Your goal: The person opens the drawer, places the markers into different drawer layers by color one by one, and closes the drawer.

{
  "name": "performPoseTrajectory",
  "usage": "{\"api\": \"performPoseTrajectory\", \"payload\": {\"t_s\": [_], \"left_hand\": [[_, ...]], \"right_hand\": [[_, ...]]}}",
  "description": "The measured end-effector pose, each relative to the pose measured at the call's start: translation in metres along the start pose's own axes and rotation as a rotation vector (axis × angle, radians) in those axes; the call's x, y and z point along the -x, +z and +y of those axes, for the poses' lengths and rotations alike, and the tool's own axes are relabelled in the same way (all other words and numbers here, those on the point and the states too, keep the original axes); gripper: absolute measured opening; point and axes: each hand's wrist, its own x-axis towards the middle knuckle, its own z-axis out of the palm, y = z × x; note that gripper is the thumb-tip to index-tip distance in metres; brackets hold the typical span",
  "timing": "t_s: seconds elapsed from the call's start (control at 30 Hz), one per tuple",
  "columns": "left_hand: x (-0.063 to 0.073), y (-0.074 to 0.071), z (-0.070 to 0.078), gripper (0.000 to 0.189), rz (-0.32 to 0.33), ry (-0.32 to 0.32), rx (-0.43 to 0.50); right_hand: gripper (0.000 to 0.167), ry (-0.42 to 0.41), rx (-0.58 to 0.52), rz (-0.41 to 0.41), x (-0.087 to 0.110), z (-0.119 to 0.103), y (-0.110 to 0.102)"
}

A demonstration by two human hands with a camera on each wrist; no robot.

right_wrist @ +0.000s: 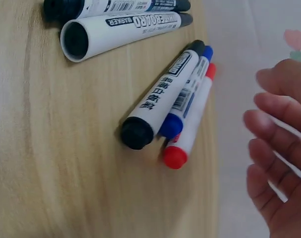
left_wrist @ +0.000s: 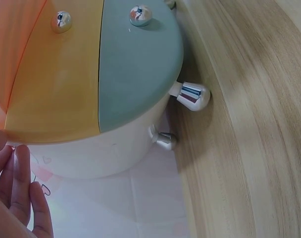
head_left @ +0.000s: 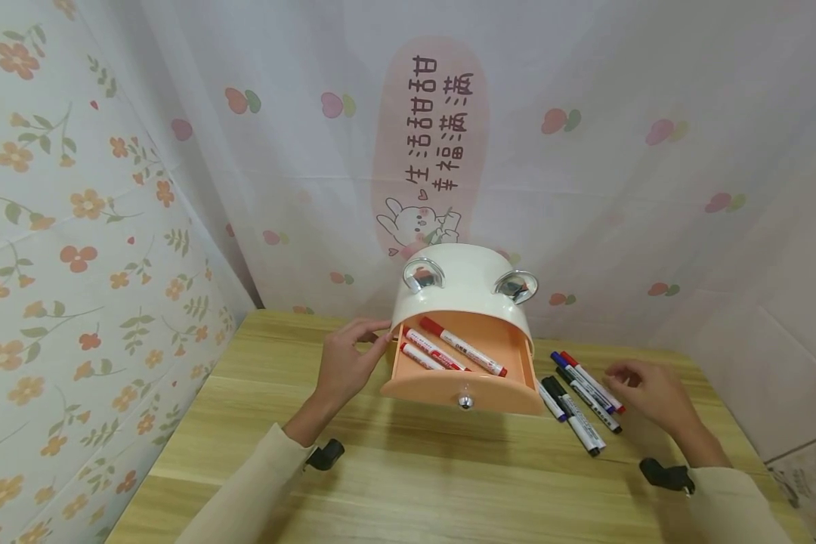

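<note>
My right hand [head_left: 653, 393] is empty, its fingers loosely bent and moderately apart, touching nothing, just right of the loose markers on the wood-grain surface [head_left: 449, 483]. The red whiteboard marker [right_wrist: 191, 119] lies nearest, immediately left of those fingertips; its long axis slants from far left to near right, and it is far closer to this hand than to my left. Beside it, leftward, come the blue whiteboard marker [right_wrist: 192, 84] and the black whiteboard marker [right_wrist: 163, 96], on much the same slant. Another black marker [head_left: 574, 417] lies further left, toward the peach drawer [head_left: 459, 387], which is pulled out with three red markers [head_left: 462, 346] inside.

My left hand [head_left: 348, 361] touches the left side of the white round-topped cabinet [head_left: 459, 276], fingers fairly straight; I cannot tell whether they pinch its rim. Beyond hangs the fruit-print curtain [head_left: 299, 219].
</note>
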Motion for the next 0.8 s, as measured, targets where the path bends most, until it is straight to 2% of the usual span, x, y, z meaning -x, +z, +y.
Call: {"api": "performPoseTrajectory", "payload": {"t_s": [0.2,0.6,0.8], "left_hand": [[0.000,0.000,0.000,0.020,0.009,0.008,0.001],[0.000,0.000,-0.001,0.021,0.003,0.010,-0.013],[0.000,0.000,0.000,0.020,-0.004,0.004,-0.011]], "right_hand": [[0.028,0.084,-0.025,-0.091,0.000,0.014,0.006],[0.024,0.145,-0.090,-0.156,0.009,0.024,0.009],[0.025,0.171,-0.074,-0.166,0.012,0.028,0.011]]}}
